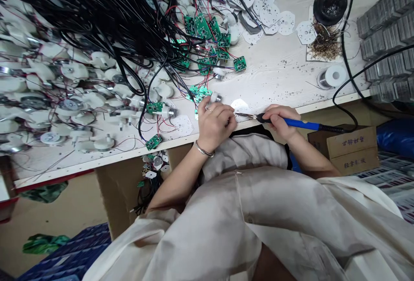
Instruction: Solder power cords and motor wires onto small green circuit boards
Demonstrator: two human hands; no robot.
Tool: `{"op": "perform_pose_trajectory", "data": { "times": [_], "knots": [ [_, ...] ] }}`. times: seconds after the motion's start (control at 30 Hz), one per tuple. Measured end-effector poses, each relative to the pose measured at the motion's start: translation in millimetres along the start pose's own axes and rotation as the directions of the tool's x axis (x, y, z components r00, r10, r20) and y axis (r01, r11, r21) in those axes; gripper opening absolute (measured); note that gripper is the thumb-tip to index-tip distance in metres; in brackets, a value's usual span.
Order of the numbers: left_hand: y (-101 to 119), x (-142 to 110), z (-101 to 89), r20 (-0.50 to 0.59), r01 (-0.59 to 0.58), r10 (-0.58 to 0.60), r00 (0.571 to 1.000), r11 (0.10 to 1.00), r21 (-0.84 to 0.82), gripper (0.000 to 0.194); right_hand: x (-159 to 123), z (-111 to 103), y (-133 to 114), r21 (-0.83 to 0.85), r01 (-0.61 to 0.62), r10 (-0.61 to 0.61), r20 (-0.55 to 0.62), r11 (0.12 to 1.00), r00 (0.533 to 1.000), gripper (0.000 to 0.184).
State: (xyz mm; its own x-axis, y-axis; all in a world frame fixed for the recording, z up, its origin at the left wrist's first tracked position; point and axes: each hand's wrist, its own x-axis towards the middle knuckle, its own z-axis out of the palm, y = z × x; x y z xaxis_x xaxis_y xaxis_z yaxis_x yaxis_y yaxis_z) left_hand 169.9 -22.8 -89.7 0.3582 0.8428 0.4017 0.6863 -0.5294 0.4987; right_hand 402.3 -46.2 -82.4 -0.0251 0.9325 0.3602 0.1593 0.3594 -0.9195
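- Our right hand [280, 122] pinches a blue soldering iron [300, 123]; our left hand [211, 126] curls, its grip hidden.
- Wired green circuit boards [203, 28] crowd the far edge of the bench [274, 65]; bare white discs [270, 13] lie unwired.

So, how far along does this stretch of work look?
Looks done: green circuit boards with black wires heaped on the bench. In hand: the right hand holds a blue-handled soldering iron at a white piece by the left hand. Left: white plastic housings and perforated discs spread around.
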Motion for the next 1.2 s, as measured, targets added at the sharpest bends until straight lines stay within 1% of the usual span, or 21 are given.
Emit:
{"op": "perform_pose_trajectory", "data": {
  "times": [0.1,0.17,0.27,0.33,0.4,0.47,0.53,0.6,0.7,0.8,0.9,1.03,1.13,1.2],
  "knots": [
    [0,1,0.8,-0.021,-0.027,0.027,0.999,0.999,0.034,0.016,-1,0,-1,0.041,-0.042,0.043,-0.027,0.998,0.999,0.028],
    [1,1,1.2,-0.025,-0.027,0.028,0.999,0.999,0.045,0.017,0,-1,-1,0.029,-0.056,0.056,-0.018,0.998,0.998,0.03],
    [1,2,1.4,-0.021,-0.016,0.017,1.0,0.999,0.044,0.017,0,-2,-2,0.011,-0.018,0.018,0.024,1.0,1.0,0.028],
    [1,2,1.3,-0.027,-0.022,0.024,0.999,0.999,0.04,0.017,0,-1,-1,0.04,-0.012,0.011,0.012,0.999,1.0,0.025],
    [1,2,1.2,-0.029,-0.033,0.035,0.999,0.998,0.044,0.016,-2,2,2,0.102,-0.038,0.046,-0.084,0.994,0.995,0.024],
    [0,2,1.3,-0.048,-0.054,0.057,0.997,0.997,0.056,0.016,-4,7,4,0.177,-0.042,0.081,-0.219,0.983,0.972,0.026],
    [-1,1,1.7,-0.079,-0.081,0.085,0.993,0.995,0.062,0.016,-5,11,6,0.213,-0.034,0.101,-0.314,0.976,0.944,0.028],
    [-1,1,1.9,-0.094,-0.092,0.098,0.991,0.993,0.069,0.015,-6,14,6,0.213,-0.042,0.117,-0.352,0.976,0.929,0.028],
    [0,0,1.4,-0.089,-0.096,0.103,0.991,0.992,0.079,0.014,-9,16,8,0.186,-0.076,0.141,-0.362,0.98,0.922,0.028],
    [0,-1,-1.5,-0.054,-0.107,0.113,0.992,0.99,0.094,0.013,-11,16,12,0.164,-0.06,0.117,-0.361,0.985,0.925,0.026],
    [-2,-4,-8.8,0.039,-0.119,0.115,0.993,0.985,0.127,0.011,-12,16,17,0.162,-0.027,0.085,-0.362,0.986,0.928,0.024],
    [-10,-8,-20.9,0.174,-0.219,0.188,0.966,0.959,0.178,0.012,-12,16,22,0.143,-0.029,0.082,-0.38,0.989,0.922,0.026],
    [-19,-5,-26.6,0.208,-0.295,0.251,0.945,0.93,0.218,0.015,-11,19,24,0.124,-0.016,0.066,-0.408,0.992,0.911,0.026],
    [-23,0,-32.0,0.205,-0.328,0.289,0.935,0.925,0.191,0.017,-10,23,22,0.088,-0.021,0.057,-0.433,0.996,0.9,0.028]
  ]
}}
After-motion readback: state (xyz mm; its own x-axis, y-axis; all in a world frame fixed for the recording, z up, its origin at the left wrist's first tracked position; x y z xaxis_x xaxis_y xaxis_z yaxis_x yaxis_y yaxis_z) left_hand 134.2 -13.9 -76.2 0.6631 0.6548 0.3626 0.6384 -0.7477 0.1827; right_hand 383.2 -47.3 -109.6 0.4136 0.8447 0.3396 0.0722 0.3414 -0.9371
